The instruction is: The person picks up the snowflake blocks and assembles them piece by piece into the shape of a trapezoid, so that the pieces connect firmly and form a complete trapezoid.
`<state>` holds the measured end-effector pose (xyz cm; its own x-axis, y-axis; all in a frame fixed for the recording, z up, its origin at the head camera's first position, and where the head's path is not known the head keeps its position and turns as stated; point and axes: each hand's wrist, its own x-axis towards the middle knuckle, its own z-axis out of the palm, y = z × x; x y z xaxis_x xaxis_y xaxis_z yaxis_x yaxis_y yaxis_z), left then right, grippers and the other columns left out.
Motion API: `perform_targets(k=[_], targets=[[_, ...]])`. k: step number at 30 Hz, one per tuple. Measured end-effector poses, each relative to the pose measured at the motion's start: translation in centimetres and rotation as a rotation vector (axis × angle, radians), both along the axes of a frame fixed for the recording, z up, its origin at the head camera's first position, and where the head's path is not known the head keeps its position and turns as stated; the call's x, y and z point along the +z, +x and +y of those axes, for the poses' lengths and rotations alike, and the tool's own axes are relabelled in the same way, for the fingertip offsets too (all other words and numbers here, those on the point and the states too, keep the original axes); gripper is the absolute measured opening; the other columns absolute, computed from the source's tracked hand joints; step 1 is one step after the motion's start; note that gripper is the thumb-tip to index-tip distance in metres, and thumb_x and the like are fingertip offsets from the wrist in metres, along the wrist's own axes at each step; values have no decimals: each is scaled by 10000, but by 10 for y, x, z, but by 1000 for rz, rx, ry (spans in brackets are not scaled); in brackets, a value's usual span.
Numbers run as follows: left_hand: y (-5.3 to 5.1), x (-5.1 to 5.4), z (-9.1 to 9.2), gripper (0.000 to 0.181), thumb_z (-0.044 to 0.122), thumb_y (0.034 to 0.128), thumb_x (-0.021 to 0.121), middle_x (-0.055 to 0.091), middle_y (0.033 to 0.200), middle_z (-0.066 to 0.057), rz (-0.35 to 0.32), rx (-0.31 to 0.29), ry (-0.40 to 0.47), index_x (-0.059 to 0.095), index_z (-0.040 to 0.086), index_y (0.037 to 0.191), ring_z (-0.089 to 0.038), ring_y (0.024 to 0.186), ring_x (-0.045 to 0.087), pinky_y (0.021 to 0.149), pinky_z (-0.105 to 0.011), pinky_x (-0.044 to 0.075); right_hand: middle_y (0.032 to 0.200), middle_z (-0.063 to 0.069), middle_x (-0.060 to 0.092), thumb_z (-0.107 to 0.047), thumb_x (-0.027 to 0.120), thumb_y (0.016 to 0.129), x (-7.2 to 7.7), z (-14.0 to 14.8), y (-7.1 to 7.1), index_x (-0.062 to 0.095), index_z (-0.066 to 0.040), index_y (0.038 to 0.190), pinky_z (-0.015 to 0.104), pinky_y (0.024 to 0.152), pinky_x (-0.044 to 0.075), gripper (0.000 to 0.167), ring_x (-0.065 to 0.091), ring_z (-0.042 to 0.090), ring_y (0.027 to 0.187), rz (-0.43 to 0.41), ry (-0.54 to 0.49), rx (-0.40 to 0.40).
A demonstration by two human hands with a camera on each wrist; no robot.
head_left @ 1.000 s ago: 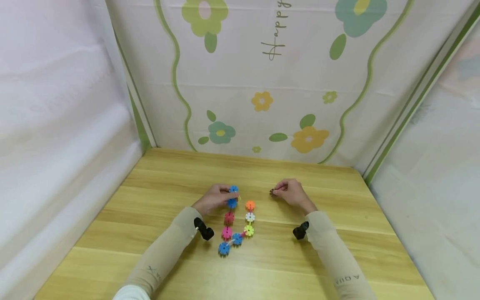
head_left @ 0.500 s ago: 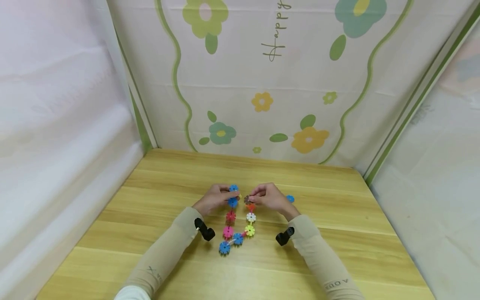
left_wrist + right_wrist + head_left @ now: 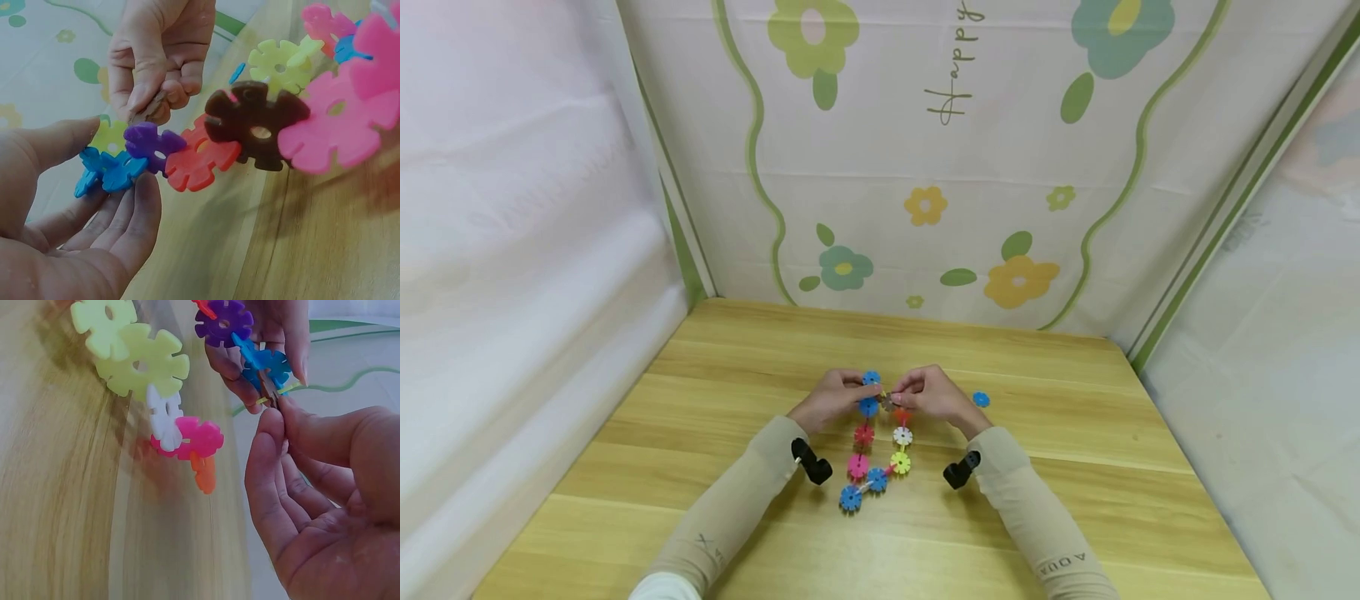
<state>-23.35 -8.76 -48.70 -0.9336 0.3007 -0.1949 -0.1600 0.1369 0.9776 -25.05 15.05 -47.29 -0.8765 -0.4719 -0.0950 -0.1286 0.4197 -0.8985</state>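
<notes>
A chain of notched plastic building discs in several colours runs in a U shape over the table. My left hand point(image 3: 831, 402) pinches the chain's far left end, where a blue disc point(image 3: 125, 172) and a yellow disc point(image 3: 109, 136) join. A purple disc point(image 3: 150, 147) and a red disc point(image 3: 203, 156) follow along the chain. Between thumb and fingers, my right hand point(image 3: 934, 395) pinches a brown disc point(image 3: 269, 387) edge-on. It meets the yellow disc's edge; whether their slots are engaged I cannot tell. An orange disc point(image 3: 204, 474) ends the chain's other arm, below my right fingers.
One loose blue disc point(image 3: 981, 400) lies on the wooden table point(image 3: 1112, 467), right of my right hand. Behind the table's far edge hangs a white flowered cloth point(image 3: 880, 150), with pale cloth walls on both sides.
My right hand has moved left with the brown disc, up to the chain's end in my left hand. The loose blue disc came into sight; my left hand has hardly moved.
</notes>
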Motion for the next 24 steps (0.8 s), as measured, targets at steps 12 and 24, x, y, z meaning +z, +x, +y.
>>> perform_targets(k=[12,24], targets=[[1,0,6,195,278,983,779,721,830,24,19,24,-25,753,86,993,-112,718,557,716,-305,465,846,112,759,-63,731,980,0,-6,-1,806,-61,939,446,732,620,85,723,322,798,78,41,-80],[-6,-4,-5,352,265,1009,733,734,1154,-93,-21,-176,23,686,19,1257,-168,955,721,883,-334,620,942,96,791,-76,718,1005,12,-2,-10,798,-49,1025,500,808,624,86,750,337,892,65,100,151]])
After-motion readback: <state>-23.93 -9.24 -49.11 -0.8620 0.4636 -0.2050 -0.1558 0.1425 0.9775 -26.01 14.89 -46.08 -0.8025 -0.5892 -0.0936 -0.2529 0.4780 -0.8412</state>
